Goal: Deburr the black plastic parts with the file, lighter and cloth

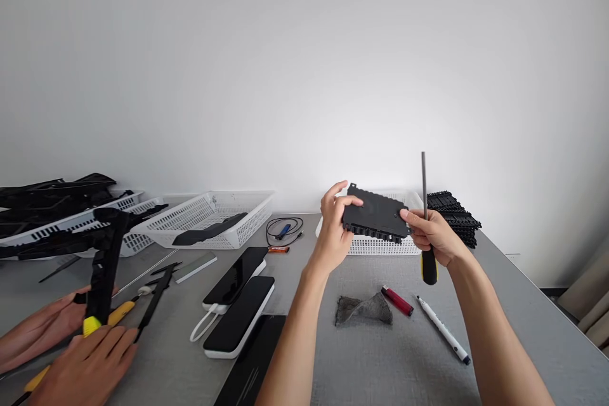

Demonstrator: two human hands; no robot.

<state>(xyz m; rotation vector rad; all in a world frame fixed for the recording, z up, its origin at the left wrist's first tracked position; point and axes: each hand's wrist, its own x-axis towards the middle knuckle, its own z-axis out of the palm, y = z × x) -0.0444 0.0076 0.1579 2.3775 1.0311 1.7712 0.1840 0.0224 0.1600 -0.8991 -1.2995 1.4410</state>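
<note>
A black ribbed plastic part point(375, 214) is held up above a white basket point(380, 247). My left hand point(333, 222) grips its left end, fingers over the face. My right hand point(435, 235) pinches the right edge with thumb and finger, and also holds a screwdriver point(424, 184) upright, its shaft pointing up and its black and yellow handle below the fingers. On the table below lie a crumpled grey cloth point(364, 309), a red lighter point(397, 301) and a white marker point(443, 330).
Another person's hands point(88, 361) work at the left with a long black part point(107, 260). Phones point(240, 317) with white power banks lie left of centre. Behind are a white basket point(257, 206), a coiled cable point(285, 228) and stacked black parts point(454, 216).
</note>
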